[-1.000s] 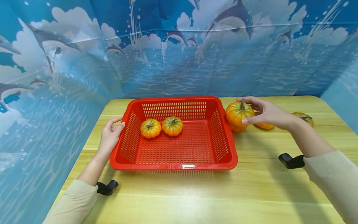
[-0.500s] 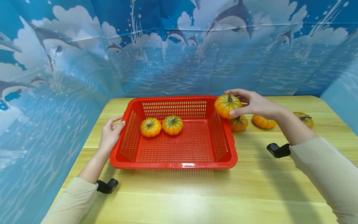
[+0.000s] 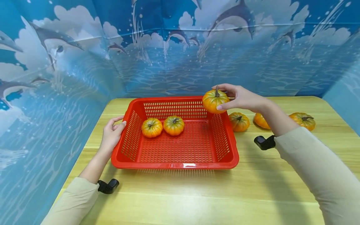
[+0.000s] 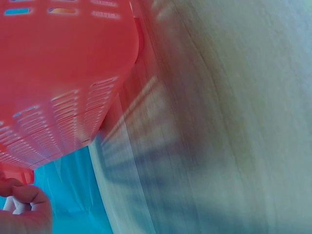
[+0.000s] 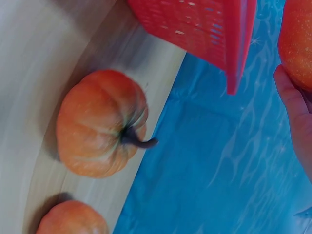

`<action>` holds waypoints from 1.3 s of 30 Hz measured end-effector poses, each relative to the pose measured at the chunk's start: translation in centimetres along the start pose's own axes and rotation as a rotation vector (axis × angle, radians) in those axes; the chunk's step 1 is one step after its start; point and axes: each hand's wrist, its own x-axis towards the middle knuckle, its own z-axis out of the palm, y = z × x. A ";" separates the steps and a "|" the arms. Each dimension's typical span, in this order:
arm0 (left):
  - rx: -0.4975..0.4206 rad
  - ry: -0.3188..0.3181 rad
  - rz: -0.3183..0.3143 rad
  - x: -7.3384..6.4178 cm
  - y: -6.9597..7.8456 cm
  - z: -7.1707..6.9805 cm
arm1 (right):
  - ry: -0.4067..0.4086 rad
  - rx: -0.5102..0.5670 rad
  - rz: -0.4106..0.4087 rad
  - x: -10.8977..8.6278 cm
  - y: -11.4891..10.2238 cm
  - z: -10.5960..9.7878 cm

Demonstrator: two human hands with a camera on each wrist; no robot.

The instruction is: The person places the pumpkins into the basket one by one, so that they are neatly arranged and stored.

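Note:
In the head view my right hand (image 3: 239, 98) grips a small orange pumpkin (image 3: 215, 101) with a brown stem, raised over the back right corner of the red plastic basket (image 3: 174, 166). The right wrist view catches part of that held pumpkin (image 5: 298, 46) at its right edge. My left hand (image 3: 111, 136) pinches the basket's left rim, thumb on top; its curled fingers (image 4: 34, 195) show low in the left wrist view. Inside the basket, toward the left, two pumpkins sit side by side, one pumpkin (image 3: 152, 127) left of the other pumpkin (image 3: 173, 125).
Right of the basket, a row of pumpkins stands on the wooden table (image 3: 197, 200): one near pumpkin (image 3: 239, 122), a middle pumpkin (image 3: 261, 121) partly behind my right arm, and a far pumpkin (image 3: 303, 121). A blue dolphin-print curtain (image 3: 180, 68) hangs behind the table and at its sides.
My right hand has lifted the pumpkin and carried it leftward, from beside the basket to over its back right corner. My left hand and the basket have stayed nearly still.

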 end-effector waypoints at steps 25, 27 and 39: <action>0.002 0.008 0.008 -0.2 -0.1 0.1 | -0.043 0.085 -0.059 3.9 -2.0 2.0; 0.001 0.006 0.005 -0.2 0.0 0.1 | -0.049 0.091 -0.061 4.1 -2.1 2.2; -0.001 0.008 -0.001 -0.2 0.1 0.1 | -0.072 0.083 -0.074 5.2 -2.8 3.1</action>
